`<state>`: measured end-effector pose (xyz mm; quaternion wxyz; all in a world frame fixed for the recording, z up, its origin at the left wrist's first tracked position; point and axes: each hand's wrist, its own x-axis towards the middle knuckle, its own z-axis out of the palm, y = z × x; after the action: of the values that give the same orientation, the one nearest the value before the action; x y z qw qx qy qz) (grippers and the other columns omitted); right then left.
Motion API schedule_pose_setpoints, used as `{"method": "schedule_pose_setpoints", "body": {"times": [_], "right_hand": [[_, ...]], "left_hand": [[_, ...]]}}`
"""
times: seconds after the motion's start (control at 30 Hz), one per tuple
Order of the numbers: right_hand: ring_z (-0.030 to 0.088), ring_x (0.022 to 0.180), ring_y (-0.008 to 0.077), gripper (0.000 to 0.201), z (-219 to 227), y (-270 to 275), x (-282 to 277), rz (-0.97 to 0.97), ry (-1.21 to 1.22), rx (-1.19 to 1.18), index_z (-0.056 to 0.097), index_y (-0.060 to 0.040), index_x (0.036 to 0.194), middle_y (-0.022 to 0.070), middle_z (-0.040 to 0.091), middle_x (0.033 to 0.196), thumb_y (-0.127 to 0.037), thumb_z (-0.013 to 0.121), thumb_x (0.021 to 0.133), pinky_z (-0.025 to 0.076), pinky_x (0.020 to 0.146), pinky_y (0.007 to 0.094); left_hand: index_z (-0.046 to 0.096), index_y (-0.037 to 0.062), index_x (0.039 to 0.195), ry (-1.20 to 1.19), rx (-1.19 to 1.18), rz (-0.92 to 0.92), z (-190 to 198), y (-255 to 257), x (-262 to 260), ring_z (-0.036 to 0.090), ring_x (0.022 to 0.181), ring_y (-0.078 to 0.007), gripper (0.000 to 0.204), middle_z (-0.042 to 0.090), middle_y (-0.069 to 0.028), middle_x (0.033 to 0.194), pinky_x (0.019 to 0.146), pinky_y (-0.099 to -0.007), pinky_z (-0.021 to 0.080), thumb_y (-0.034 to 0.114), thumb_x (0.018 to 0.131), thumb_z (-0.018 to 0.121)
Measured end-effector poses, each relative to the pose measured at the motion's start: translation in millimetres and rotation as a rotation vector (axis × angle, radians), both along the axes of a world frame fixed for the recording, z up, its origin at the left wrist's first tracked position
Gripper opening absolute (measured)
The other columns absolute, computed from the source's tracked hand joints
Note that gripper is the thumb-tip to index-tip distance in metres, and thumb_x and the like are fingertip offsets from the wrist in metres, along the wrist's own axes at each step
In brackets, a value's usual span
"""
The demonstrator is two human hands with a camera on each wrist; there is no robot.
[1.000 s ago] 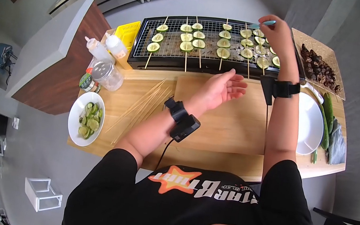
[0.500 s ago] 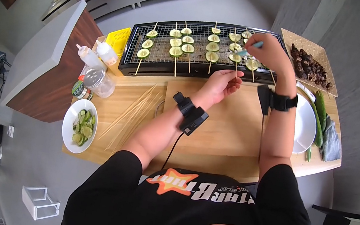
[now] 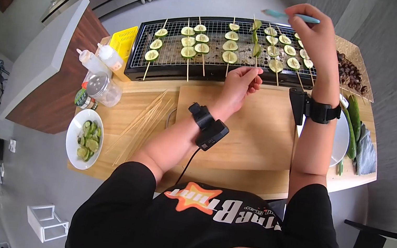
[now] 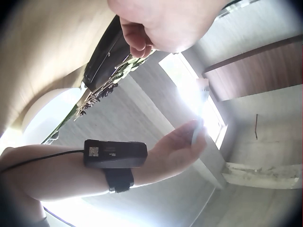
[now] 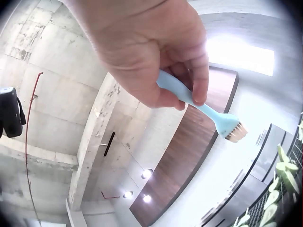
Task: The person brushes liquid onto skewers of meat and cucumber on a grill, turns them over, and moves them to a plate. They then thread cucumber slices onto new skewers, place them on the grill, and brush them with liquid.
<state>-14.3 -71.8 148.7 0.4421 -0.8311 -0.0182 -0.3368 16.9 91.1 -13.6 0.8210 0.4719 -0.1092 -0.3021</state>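
My left hand (image 3: pixel 241 85) pinches the near end of a bamboo skewer threaded with cucumber slices (image 3: pixel 256 50) at the front edge of the grill (image 3: pixel 208 70). Those slices stand turned edge-on, their faces sideways. My right hand (image 3: pixel 316 33) grips a light blue basting brush (image 5: pixel 225 124) by its handle, raised above the grill's far side. In the right wrist view the tan bristles point away from the fingers, apart from the slices. More skewers of cucumber slices (image 3: pixel 188 41) lie flat on the wire rack to both sides.
A bowl of cucumber pieces (image 3: pixel 73 128), squeeze bottles (image 3: pixel 90 61), a shaker jar (image 3: pixel 108 93) and loose bamboo skewers (image 3: pixel 142 119) are on the left. Dark skewered food (image 3: pixel 351 76) lies on a tray at right, near whole cucumbers (image 3: pixel 353 122). A cutting board (image 3: pixel 255 134) lies in front.
My left hand has come to the skewer's end, and its slices have turned from flat to edge-on. My right hand has lifted the brush up and away from the slices it was over.
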Motion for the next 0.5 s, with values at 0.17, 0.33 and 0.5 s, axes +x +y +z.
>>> {"method": "schedule_pose_setpoints", "body": {"times": [0.17,0.33,0.5], "right_hand": [[0.053,0.06,0.008,0.017,-16.6,-9.8,25.1,0.027,-0.048,-0.027,0.069,-0.0032,0.092,0.0022,0.059,0.065,-0.013,0.063,0.08,0.043,0.055,0.0245],[0.055,0.064,0.0066,0.017,-46.9,-4.3,40.7,0.007,0.232,-0.111,0.068,-0.0027,0.098,0.0025,0.062,0.072,-0.011,0.062,0.084,0.044,0.057,0.0233],[0.06,0.072,0.0085,0.016,-67.8,-2.8,43.5,0.067,0.24,-0.188,0.068,0.0003,0.097,0.0059,0.068,0.087,-0.01,0.063,0.085,0.049,0.067,0.0232]], "left_hand": [[0.066,0.0049,0.096,-0.048,0.056,0.062,-2.5,1.0,2.0,0.056,0.061,-0.0055,0.017,0.063,0.0002,0.073,0.055,-0.0178,0.045,0.021,0.092,0.062],[0.066,0.005,0.094,0.033,0.058,0.041,-3.2,-0.9,-3.4,0.06,0.063,-0.0082,0.018,0.065,-0.0017,0.075,0.056,-0.0196,0.046,0.022,0.09,0.064],[0.066,0.0047,0.094,0.07,0.065,-0.033,-9.2,-1.3,-5.7,0.061,0.064,-0.0095,0.019,0.065,-0.0026,0.076,0.056,-0.0202,0.047,0.023,0.089,0.065]]}}
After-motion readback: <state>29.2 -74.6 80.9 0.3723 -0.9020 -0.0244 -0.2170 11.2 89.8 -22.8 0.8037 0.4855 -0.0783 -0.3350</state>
